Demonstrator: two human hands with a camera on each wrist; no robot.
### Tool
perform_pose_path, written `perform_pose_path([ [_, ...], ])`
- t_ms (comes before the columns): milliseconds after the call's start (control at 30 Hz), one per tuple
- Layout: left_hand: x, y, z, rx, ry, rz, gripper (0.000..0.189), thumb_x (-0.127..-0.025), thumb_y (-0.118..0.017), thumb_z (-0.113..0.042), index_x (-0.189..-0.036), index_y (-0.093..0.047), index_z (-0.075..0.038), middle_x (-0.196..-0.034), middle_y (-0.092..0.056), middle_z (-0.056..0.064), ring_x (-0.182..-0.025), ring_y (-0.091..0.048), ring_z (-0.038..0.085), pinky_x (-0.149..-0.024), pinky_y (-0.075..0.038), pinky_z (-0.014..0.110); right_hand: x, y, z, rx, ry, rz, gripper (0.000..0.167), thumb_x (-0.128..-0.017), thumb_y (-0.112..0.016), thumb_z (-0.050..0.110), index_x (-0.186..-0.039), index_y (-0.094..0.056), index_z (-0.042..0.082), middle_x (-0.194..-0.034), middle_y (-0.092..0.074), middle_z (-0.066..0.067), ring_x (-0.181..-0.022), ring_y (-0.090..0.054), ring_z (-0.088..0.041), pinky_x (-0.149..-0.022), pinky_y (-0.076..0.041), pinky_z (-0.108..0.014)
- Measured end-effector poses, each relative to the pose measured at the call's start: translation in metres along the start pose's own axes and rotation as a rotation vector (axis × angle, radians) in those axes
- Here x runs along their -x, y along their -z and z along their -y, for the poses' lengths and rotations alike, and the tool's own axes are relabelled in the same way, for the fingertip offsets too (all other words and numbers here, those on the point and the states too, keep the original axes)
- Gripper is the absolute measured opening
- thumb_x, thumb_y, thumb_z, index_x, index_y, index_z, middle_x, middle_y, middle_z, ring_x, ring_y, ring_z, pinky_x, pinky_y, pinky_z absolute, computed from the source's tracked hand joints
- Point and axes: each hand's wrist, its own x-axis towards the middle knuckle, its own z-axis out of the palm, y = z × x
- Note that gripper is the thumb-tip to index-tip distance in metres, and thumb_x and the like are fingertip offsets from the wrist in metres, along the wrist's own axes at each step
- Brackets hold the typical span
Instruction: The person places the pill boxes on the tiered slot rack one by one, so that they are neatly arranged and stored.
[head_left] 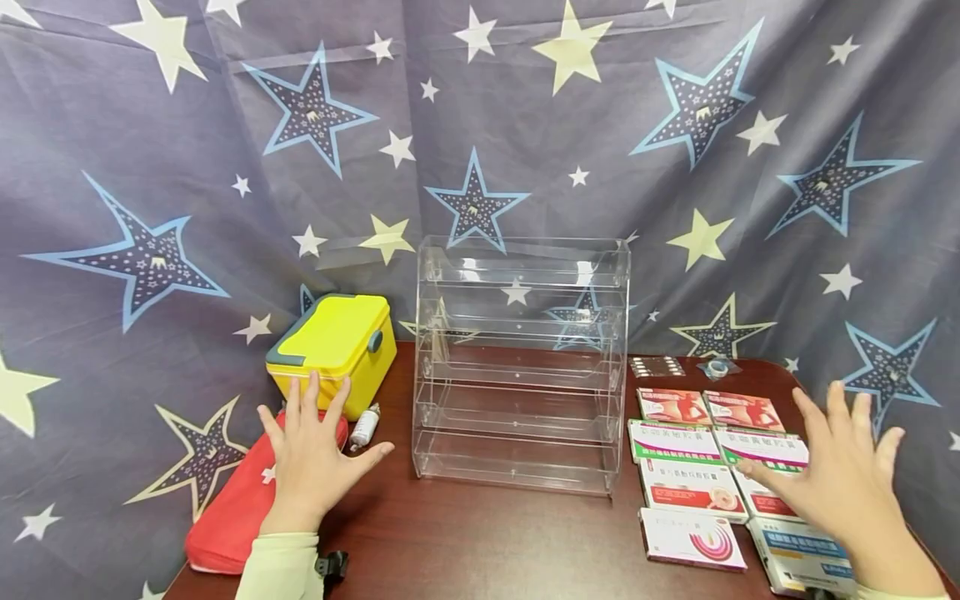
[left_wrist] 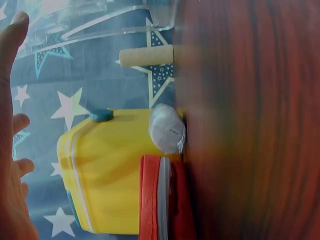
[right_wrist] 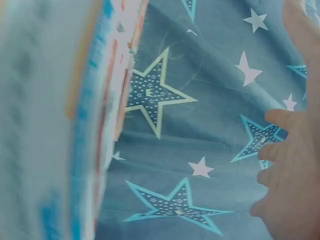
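Observation:
My left hand [head_left: 311,454] is held up with fingers spread, in front of a red pouch [head_left: 236,500] with a white cross. A yellow box [head_left: 330,337] with a dark clasp stands behind it, and a small white bottle [head_left: 365,428] lies beside the box. My right hand [head_left: 843,475], its fingers also spread, is over several flat medicine boxes [head_left: 693,537] laid out in two columns, partly covering the right column. Neither hand holds anything. Between the hands stands a clear tiered display rack [head_left: 517,425], its shelves bare.
Past the medicine boxes lie a flat pack of thin white items [head_left: 657,367] and a small bagged roll [head_left: 717,367]. A beige cylinder [left_wrist: 146,56] appears near the rack in the left wrist view. A star-patterned curtain [head_left: 525,125] hangs behind the brown table [head_left: 480,542].

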Motion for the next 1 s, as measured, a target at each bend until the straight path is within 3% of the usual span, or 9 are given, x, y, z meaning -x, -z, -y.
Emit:
perform_pose_path([
  [133, -0.001, -0.003, -0.006, 0.041, -0.029, -0.003, 0.115, -0.068, -0.079, -0.082, -0.159, -0.046, -0.02, -0.169, -0.023, 0.022, -0.158, -0.006, 0.042, -0.118, 0.011, 0.073, -0.012, 0.007, -0.009, -0.012, 0.046, 0.021, 0.134, -0.07, -0.089, 0.066, -0.161, -0.021, -0.005, -0.163, 0.0, -0.043, -0.15, 0.018, -0.058, -0.108, 0.019, -0.079],
  [333, 0.0, -0.012, -0.017, 0.142, -0.041, 0.033, 0.103, -0.075, -0.082, -0.07, -0.157, -0.049, -0.017, -0.168, -0.024, 0.025, -0.157, -0.012, 0.044, -0.123, -0.003, 0.067, -0.038, 0.003, -0.036, -0.11, 0.083, 0.147, 0.111, -0.087, -0.081, 0.053, -0.155, -0.024, -0.014, -0.154, -0.012, -0.052, -0.146, 0.002, -0.067, -0.107, 0.006, -0.085],
  [500, 0.002, -0.02, -0.024, 0.254, -0.021, 0.104, 0.091, -0.083, -0.082, -0.059, -0.156, -0.049, -0.016, -0.165, -0.031, 0.023, -0.151, -0.026, 0.044, -0.117, -0.023, 0.07, -0.06, -0.004, -0.059, -0.181, 0.053, 0.289, 0.101, -0.093, -0.077, 0.048, -0.151, -0.028, -0.019, -0.149, -0.022, -0.053, -0.138, -0.018, -0.071, -0.102, -0.018, -0.088],
  [633, 0.004, -0.025, -0.03, 0.384, -0.012, 0.184, 0.087, -0.088, -0.083, -0.051, -0.158, -0.046, -0.014, -0.161, -0.039, 0.019, -0.146, -0.035, 0.041, -0.114, -0.032, 0.067, -0.076, -0.01, -0.073, -0.187, 0.005, 0.398, 0.097, -0.096, -0.074, 0.05, -0.15, -0.03, -0.017, -0.145, -0.028, -0.052, -0.128, -0.031, -0.07, -0.097, -0.032, -0.085],
  [767, 0.007, -0.03, -0.035, 0.502, -0.025, 0.264, 0.083, -0.09, -0.083, -0.041, -0.158, -0.045, -0.011, -0.159, -0.045, 0.016, -0.148, -0.037, 0.04, -0.116, -0.033, 0.064, -0.087, -0.019, -0.084, -0.211, -0.026, 0.484, 0.09, -0.097, -0.072, 0.05, -0.148, -0.035, -0.015, -0.142, -0.035, -0.052, -0.123, -0.042, -0.068, -0.094, -0.04, -0.081],
  [867, 0.009, -0.036, -0.037, 0.597, -0.007, 0.314, 0.08, -0.093, -0.082, -0.036, -0.158, -0.043, -0.011, -0.157, -0.048, 0.015, -0.145, -0.042, 0.039, -0.114, -0.038, 0.062, -0.093, -0.028, -0.092, -0.242, -0.048, 0.511, 0.086, -0.098, -0.072, 0.047, -0.147, -0.038, -0.015, -0.14, -0.038, -0.051, -0.119, -0.047, -0.066, -0.091, -0.043, -0.078],
  [1000, 0.012, -0.046, -0.038, 0.801, 0.055, 0.384, 0.07, -0.099, -0.076, -0.026, -0.159, -0.04, -0.013, -0.153, -0.051, 0.017, -0.137, -0.052, 0.039, -0.106, -0.048, 0.059, -0.102, -0.039, -0.102, -0.255, -0.073, 0.488, 0.078, -0.098, -0.073, 0.039, -0.143, -0.041, -0.017, -0.139, -0.039, -0.051, -0.119, -0.046, -0.066, -0.093, -0.042, -0.078],
])
